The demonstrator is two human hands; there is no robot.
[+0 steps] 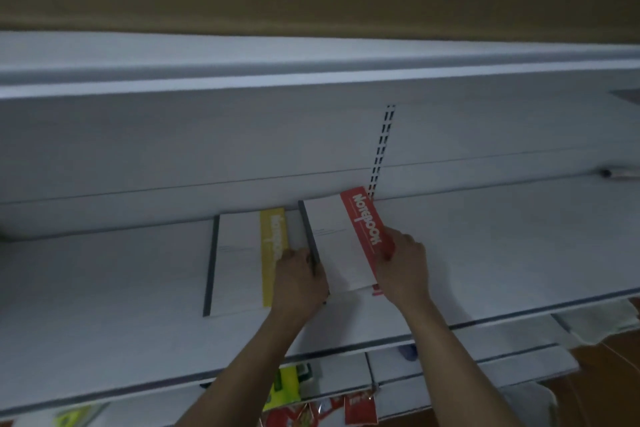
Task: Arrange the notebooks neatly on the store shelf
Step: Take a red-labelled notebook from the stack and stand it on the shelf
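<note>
Closest to you, below the shelf edge, a yellow-green packet point(285, 388) and red packets point(360, 409) sit on the lower levels, blurred. Both your forearms reach up over that edge.

Your left grip point(299, 279) is curled round the dark spine edge of the red notebook point(341, 239), close to its near left corner, and the back of that hand overlaps the right edge of the yellow notebook point(239, 267). Your right grip point(403, 263) pinches the opposite side, fingers closed on the red band about halfway along.

The red notebook is on the shelf point(502, 246), cover up. Its long axis runs front to back, with the far end leaning a little to the left; the spine is on the left and the lettered band on the right. A sliver of red shows beneath its near right corner. Whether it lies fully flat you cannot tell.

The yellow notebook lies flat just beside it on the left, also front to back, spine on the left, and sits nearer the front edge.

Further back, the red notebook's far end reaches the foot of the slotted upright point(382, 146) on the back panel point(173, 149). An upper shelf point(311, 76) spans above.
</note>
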